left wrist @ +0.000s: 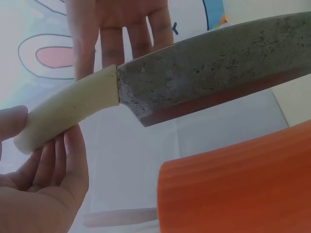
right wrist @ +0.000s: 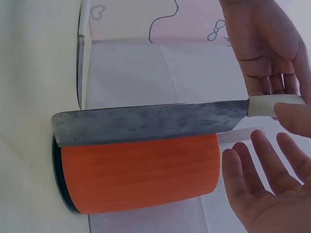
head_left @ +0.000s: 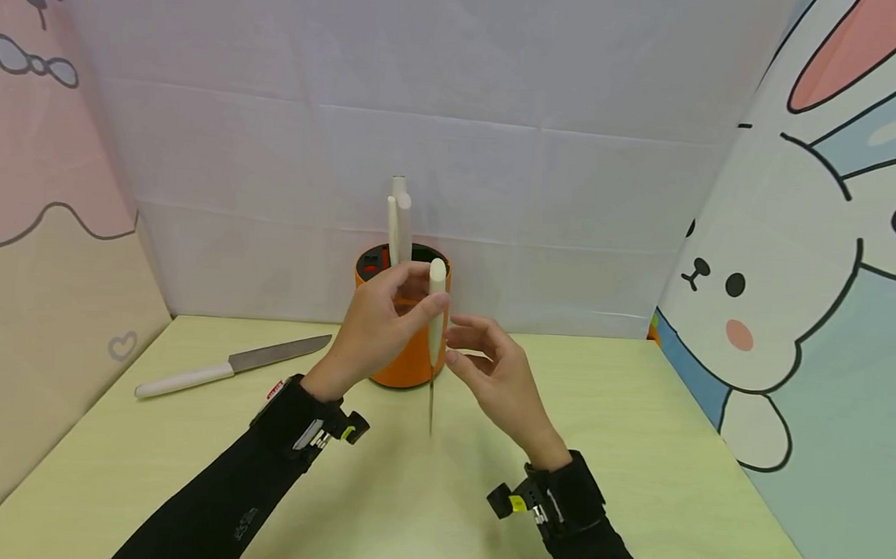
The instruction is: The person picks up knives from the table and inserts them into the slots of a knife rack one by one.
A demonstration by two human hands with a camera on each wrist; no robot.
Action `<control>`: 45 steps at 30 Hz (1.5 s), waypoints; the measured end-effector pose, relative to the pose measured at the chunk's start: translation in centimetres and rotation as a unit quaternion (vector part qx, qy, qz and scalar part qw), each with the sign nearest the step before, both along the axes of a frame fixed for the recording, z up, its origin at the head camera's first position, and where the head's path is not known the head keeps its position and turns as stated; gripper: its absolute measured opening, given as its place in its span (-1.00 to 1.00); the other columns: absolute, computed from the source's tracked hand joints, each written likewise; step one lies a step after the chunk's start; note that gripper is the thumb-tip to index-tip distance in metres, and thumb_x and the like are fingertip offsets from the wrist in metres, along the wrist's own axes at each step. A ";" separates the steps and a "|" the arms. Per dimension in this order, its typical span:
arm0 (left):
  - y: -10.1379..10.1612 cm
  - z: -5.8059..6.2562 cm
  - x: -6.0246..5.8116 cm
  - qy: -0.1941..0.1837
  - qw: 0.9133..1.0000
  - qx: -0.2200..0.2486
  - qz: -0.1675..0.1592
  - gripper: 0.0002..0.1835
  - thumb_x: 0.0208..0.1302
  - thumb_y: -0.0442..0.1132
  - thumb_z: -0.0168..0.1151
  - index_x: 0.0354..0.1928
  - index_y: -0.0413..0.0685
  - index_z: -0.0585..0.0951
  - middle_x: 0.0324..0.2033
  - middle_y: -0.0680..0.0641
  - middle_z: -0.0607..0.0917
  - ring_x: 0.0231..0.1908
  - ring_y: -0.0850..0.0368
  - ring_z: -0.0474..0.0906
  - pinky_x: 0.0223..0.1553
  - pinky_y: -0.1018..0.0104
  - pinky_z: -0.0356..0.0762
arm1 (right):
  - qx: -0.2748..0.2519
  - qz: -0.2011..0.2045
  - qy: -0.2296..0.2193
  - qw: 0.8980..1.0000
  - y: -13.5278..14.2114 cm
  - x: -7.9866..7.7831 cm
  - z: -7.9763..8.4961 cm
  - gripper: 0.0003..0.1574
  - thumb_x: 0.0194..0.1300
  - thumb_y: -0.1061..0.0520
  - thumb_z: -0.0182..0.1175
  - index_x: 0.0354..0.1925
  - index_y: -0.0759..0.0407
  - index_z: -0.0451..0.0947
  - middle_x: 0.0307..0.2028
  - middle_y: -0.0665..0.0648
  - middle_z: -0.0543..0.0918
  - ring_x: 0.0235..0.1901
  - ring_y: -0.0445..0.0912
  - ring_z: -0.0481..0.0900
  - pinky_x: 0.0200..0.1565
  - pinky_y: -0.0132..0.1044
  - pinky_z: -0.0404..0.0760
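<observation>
A large knife (left wrist: 209,58) with a cream handle (head_left: 436,312) hangs upright, blade down, in front of the orange knife holder (head_left: 407,357). My left hand (head_left: 378,322) pinches that handle near its upper end, with the thumb on one side and the fingers on the other. Just to the right, my right hand (head_left: 496,373) has its fingers loosely bent and spread beside the lower handle, not closed round it. In the right wrist view the dark, stained blade (right wrist: 150,124) overlaps the holder's orange side.
Several pale knife handles (head_left: 400,219) rise from the holder's dark top. Another white-handled knife (head_left: 234,366) lies on the pale table (head_left: 598,444) to the left. A white cloth wall (head_left: 273,155) stands behind, with printed cartoon panels at both sides.
</observation>
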State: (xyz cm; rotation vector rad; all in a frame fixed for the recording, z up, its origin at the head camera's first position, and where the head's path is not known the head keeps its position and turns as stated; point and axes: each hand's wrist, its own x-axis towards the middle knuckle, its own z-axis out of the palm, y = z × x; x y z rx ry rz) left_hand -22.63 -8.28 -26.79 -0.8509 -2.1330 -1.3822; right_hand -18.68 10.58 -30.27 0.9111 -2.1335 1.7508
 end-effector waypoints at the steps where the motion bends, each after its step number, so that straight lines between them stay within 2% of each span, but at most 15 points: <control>1: -0.1 0.4 0.0 0.001 1.000 0.001 0.000 -0.65 0.30 -0.07 0.26 0.09 0.09 0.52 -0.20 0.11 0.63 -0.21 0.26 0.56 -0.13 0.22 0.60 | 0.000 0.000 0.000 1.000 0.0 0.0 0.0 -0.51 0.33 0.31 0.17 0.20 0.19 0.37 -0.02 0.30 0.55 0.00 0.12 0.52 0.02 -0.03 0.55; 4: -0.6 1.7 -0.2 0.008 1.000 0.000 0.004 -0.64 0.30 -0.10 0.26 0.11 0.07 0.52 -0.20 0.09 0.63 -0.24 0.24 0.56 -0.19 0.18 0.60 | 0.004 -0.004 0.001 1.000 0.1 0.0 0.1 -0.52 0.33 0.31 0.17 0.20 0.18 0.38 -0.02 0.25 0.56 0.00 0.12 0.52 0.02 0.03 0.54; 8: -1.4 3.5 -0.5 0.015 1.000 -0.015 0.017 -0.62 0.32 -0.03 0.23 0.13 0.09 0.51 -0.22 0.15 0.64 -0.25 0.28 0.55 -0.27 0.20 0.58 | 0.010 -0.010 -0.001 1.000 0.1 0.1 0.2 -0.52 0.34 0.32 0.16 0.20 0.17 0.38 -0.02 0.19 0.56 0.00 0.13 0.51 0.02 0.03 0.54; 13: -2.4 5.9 -0.8 0.011 0.999 -0.024 0.036 -0.60 0.33 0.04 0.20 0.14 0.11 0.49 -0.19 0.19 0.61 -0.20 0.33 0.54 -0.11 0.28 0.57 | 0.020 -0.017 -0.004 1.000 0.1 0.2 0.3 -0.53 0.34 0.31 0.15 0.20 0.18 0.38 -0.02 0.18 0.56 0.01 0.10 0.51 0.03 -0.04 0.55; 20: -3.0 10.4 0.2 0.018 0.998 -0.028 0.050 -0.63 0.38 -0.09 0.16 0.15 -0.06 0.49 -0.17 0.02 0.61 -0.19 0.21 0.53 -0.09 0.23 0.57 | 0.030 -0.027 -0.009 0.999 0.2 0.2 0.3 -0.54 0.35 0.28 0.16 0.20 0.15 0.39 -0.01 0.14 0.56 0.01 0.04 0.51 0.02 -0.18 0.56; 23: -3.3 12.2 0.0 0.013 0.999 -0.022 0.048 -0.63 0.38 -0.07 0.16 0.14 -0.07 0.49 -0.16 -0.01 0.60 -0.19 0.16 0.54 -0.09 0.24 0.58 | 0.030 -0.027 -0.008 0.999 0.2 0.2 0.2 -0.54 0.35 0.29 0.15 0.20 0.18 0.38 0.00 0.15 0.56 0.01 0.04 0.51 0.02 -0.15 0.56; 27: -3.5 14.1 -1.1 0.009 0.999 -0.019 0.047 -0.61 0.37 -0.05 0.16 0.14 -0.06 0.49 -0.14 -0.02 0.58 -0.18 0.15 0.54 -0.10 0.28 0.59 | 0.032 -0.030 -0.005 0.999 0.3 0.1 0.2 -0.54 0.35 0.30 0.15 0.20 0.20 0.38 -0.01 0.15 0.56 0.00 0.01 0.52 0.01 -0.15 0.57; 31: -3.5 15.8 -1.1 0.006 0.999 -0.014 0.052 -0.63 0.38 -0.09 0.15 0.14 -0.10 0.49 -0.14 -0.05 0.57 -0.16 0.12 0.53 -0.08 0.30 0.58 | 0.032 -0.031 0.000 0.999 0.3 0.1 0.2 -0.54 0.34 0.31 0.15 0.19 0.19 0.39 -0.01 0.16 0.56 -0.02 -0.01 0.52 -0.01 -0.18 0.58; 34: -3.7 16.6 -0.9 -0.003 0.998 -0.006 0.060 -0.63 0.38 -0.11 0.15 0.13 -0.11 0.50 -0.13 -0.07 0.56 -0.15 0.10 0.53 -0.05 0.29 0.57 | 0.029 -0.030 -0.001 0.999 0.3 0.1 0.1 -0.55 0.34 0.31 0.16 0.18 0.21 0.39 -0.01 0.18 0.56 -0.01 0.03 0.53 0.00 -0.16 0.58; 37: -4.1 16.9 -1.5 -0.005 0.998 -0.004 0.069 -0.62 0.38 -0.09 0.15 0.14 -0.10 0.50 -0.12 -0.06 0.55 -0.14 0.10 0.52 -0.04 0.29 0.56 | 0.024 -0.027 0.000 0.999 0.2 -0.2 -0.2 -0.56 0.34 0.28 0.17 0.18 0.17 0.40 -0.02 0.16 0.57 -0.01 0.03 0.53 0.00 -0.08 0.57; 43: -5.3 16.8 -4.6 -0.001 0.997 0.001 0.077 -0.61 0.36 -0.06 0.18 0.14 -0.06 0.50 -0.11 -0.04 0.55 -0.14 0.10 0.52 -0.06 0.32 0.56 | 0.021 -0.023 0.008 0.999 0.5 -2.1 -2.6 -0.55 0.36 0.13 0.20 0.18 -0.09 0.41 -0.02 -0.03 0.57 -0.02 -0.13 0.52 -0.01 -0.04 0.57; 45: -5.5 16.8 -5.4 -0.001 0.997 0.005 0.080 -0.61 0.35 -0.05 0.18 0.14 -0.04 0.51 -0.11 -0.04 0.55 -0.15 0.10 0.52 -0.07 0.34 0.56 | 0.024 -0.023 0.012 0.999 0.5 -2.0 -2.5 -0.54 0.36 0.16 0.19 0.20 -0.02 0.40 -0.01 0.00 0.57 -0.01 -0.10 0.52 -0.01 -0.07 0.58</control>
